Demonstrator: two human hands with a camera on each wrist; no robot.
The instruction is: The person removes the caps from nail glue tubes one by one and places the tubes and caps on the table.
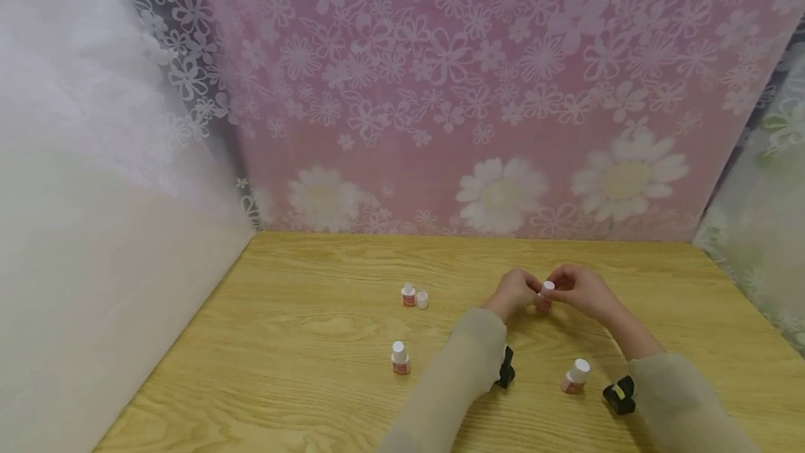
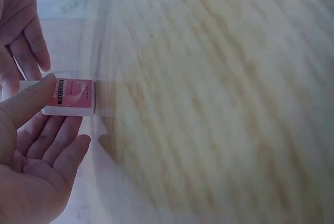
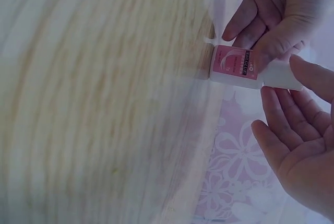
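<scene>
My left hand (image 1: 516, 291) pinches the body of a small white nail glue bottle (image 3: 232, 67) with a pink label, thumb on the label side and fingers behind. My right hand (image 1: 581, 292) has thumb and fingers at its white cap (image 1: 548, 286), on both sides of it. The bottle stands upright at the table's surface. In the right wrist view the cap (image 3: 281, 76) lies between the right thumb and fingertips. The left wrist view shows the label (image 2: 73, 93) partly behind the left thumb.
An uncapped bottle (image 1: 409, 296) stands left of the hands, a loose white cap (image 1: 423, 300) beside it. Two capped bottles stand nearer, one (image 1: 400, 358) left of the left forearm, another (image 1: 575, 377) between the forearms. The wooden table (image 1: 302, 369) meets a flowered curtain (image 1: 402, 124) behind.
</scene>
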